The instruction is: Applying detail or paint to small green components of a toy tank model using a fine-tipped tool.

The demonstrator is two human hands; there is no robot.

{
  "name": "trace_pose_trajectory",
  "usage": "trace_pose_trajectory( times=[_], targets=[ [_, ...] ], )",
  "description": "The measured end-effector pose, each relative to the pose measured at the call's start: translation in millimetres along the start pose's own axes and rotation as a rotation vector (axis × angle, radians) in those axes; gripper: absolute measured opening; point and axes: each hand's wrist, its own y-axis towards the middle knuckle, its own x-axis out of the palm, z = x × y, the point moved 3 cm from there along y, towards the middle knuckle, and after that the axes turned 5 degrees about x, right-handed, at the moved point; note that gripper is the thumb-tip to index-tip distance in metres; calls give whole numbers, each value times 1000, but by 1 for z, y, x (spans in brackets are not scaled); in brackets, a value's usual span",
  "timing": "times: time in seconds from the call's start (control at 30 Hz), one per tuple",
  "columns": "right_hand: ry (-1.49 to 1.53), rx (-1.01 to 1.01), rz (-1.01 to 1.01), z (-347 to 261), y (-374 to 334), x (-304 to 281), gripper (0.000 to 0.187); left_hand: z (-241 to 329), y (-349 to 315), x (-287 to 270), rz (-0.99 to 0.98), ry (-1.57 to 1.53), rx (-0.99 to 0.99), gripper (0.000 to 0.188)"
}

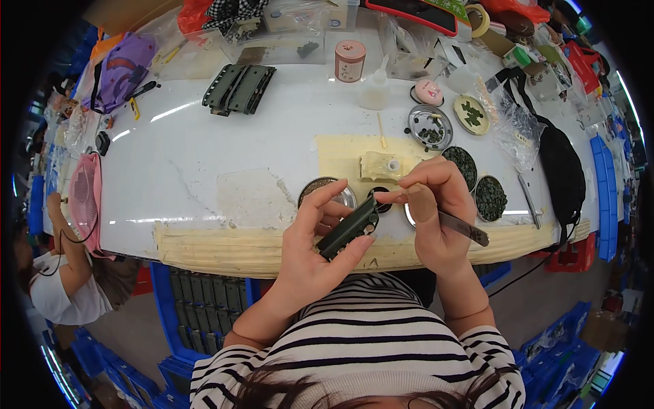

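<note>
My left hand [315,238] grips a long dark green plastic part [346,230], tilted with its upper end toward my right hand. My right hand [439,215] is closed on metal tweezers [464,228], whose broad end sticks out below the palm. A tan wrap covers the right thumb. The right index fingertip is at the part's upper end; whether it touches, I cannot tell. The tweezers' tips are hidden by the fingers. Beyond the hands stands a tape-covered block [379,168]. A round metal dish [349,195] is partly hidden behind my left hand.
Tins of small dark green pieces [490,199] [460,168] stand at right, near a metal dish [449,133] and another pair of tweezers [529,202]. Similar green parts [240,90] lie far left. A squeeze bottle [375,91] and pink tin [349,63] stand behind. A person [68,279] sits at left.
</note>
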Motion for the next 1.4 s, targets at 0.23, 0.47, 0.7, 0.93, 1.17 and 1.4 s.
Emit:
trace_pose_trajectory(
  times=[0.23,0.47,0.7,0.93,1.17,1.4],
  targets=[
    [-48,-33,-19,-1,1,0,14,-1,-1,-1,6,5,14,64],
    [2,14,127,-1,3,-2,17,0,0,-3,-13,-51,-20,61],
    [-700,-160,232,8,19,-14,10,-14,-3,2,-138,-789,-174,47],
    [-760,-69,149,24,16,-13,10,-18,-4,0,-202,-780,-69,47],
    [-761,-90,142,21,15,-15,22,-15,-6,1,-182,-748,-84,53],
    [-705,-151,220,0,9,-27,23,-20,-7,-56,33,-684,-106,61]
  ],
)
